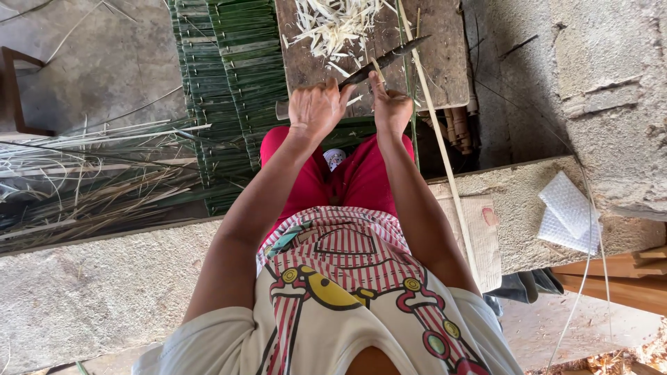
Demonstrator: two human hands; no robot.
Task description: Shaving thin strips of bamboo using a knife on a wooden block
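Note:
My left hand (316, 107) grips the handle of a dark knife (389, 55) whose blade points up and to the right over a worn wooden board (445, 62). My right hand (392, 107) pinches a long thin pale bamboo strip (438, 139) that runs from the board's top down past my right knee. The blade lies against the strip just above my right thumb. Pale shavings (333, 28) lie heaped on the board's far part. My legs in red trousers show below the hands.
A stack of green split strips (229, 76) lies left of the board. Loose dry strips (90, 173) spread over the floor at left. I sit on a concrete ledge (104, 292). Folded white wrap (566, 215) rests on the ledge at right; a dark chair frame (10, 90) stands far left.

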